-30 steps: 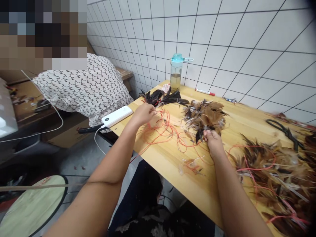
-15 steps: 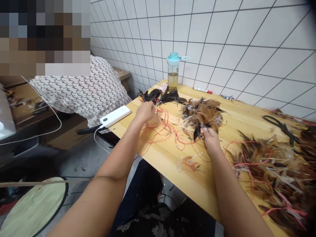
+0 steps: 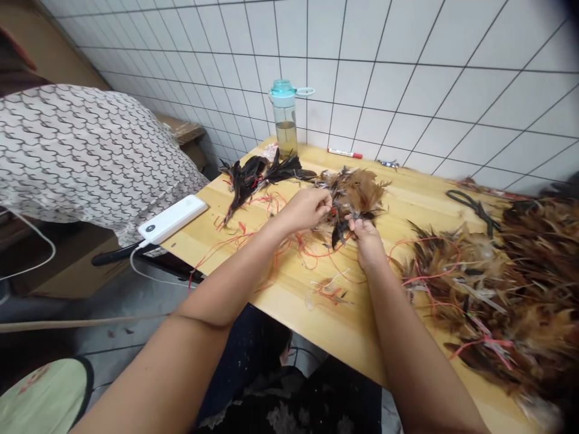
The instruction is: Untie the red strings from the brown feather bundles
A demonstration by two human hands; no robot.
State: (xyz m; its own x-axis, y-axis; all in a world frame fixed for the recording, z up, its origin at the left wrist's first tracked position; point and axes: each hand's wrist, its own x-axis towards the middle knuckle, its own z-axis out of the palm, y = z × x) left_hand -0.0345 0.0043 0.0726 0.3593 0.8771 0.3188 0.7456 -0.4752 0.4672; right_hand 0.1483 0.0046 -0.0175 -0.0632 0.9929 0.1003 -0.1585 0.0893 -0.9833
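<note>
My right hand [image 3: 367,241] pinches the dark base of a bunch of brown feathers [image 3: 364,193] on the wooden table. Close beside it, on the left of the bunch, my left hand [image 3: 310,208] is closed with thumb and fingertips together. A bit of red shows at those fingertips, too small to name. Beneath and around the left forearm, thin red strings [image 3: 307,250] lie in loose tangles. Black feathers [image 3: 248,178] tied with red rest farther left, apart from both hands.
A water bottle [image 3: 284,120] and a red-capped marker [image 3: 344,153] stand and lie near the tiled wall. At the left edge sits a white power bank [image 3: 173,220] with a cable. Large brown feather piles [image 3: 479,283] and a black cord [image 3: 470,205] occupy the right. A person in patterned cloth [image 3: 85,157] is at left.
My left hand has moved from beside the black feathers rightward to the brown bunch. My right hand keeps its pinch there. The view has turned a little to the right.
</note>
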